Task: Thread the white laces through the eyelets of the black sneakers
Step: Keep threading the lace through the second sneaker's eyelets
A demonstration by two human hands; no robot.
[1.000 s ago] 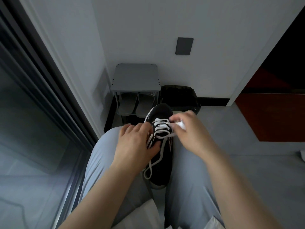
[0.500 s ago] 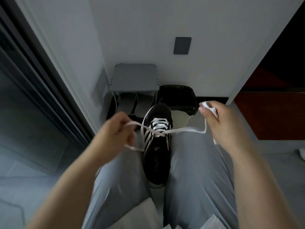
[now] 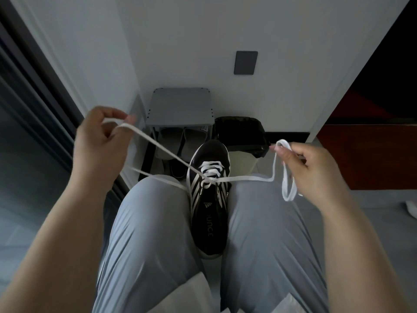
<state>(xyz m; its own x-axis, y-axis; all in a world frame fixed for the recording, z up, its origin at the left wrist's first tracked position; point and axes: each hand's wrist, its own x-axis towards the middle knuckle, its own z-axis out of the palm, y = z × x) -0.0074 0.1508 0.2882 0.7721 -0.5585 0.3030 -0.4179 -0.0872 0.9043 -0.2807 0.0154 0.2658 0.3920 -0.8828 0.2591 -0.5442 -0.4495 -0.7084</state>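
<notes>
Pinched in the left hand [image 3: 99, 143] and right hand [image 3: 309, 170], the white lace ends [image 3: 248, 178] were held stretched wide, probably to snug the crossings, with the black sneaker [image 3: 209, 213] wedged between the knees [image 3: 261, 213].

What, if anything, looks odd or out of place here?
Nothing stands out. The black striped sneaker sits between the knees; the left hand and right hand each hold part of its flat white lace, pulled sideways.

One black sneaker [image 3: 211, 213], one white lace [image 3: 248, 178], two hands: left hand [image 3: 99, 141], right hand [image 3: 309, 170]. Two grey-trousered legs [image 3: 153, 222]. Far: one grey shoe rack [image 3: 180, 105], two grey slippers [image 3: 168, 143], one black bag [image 3: 239, 132], one dark wall plate [image 3: 245, 62].
</notes>
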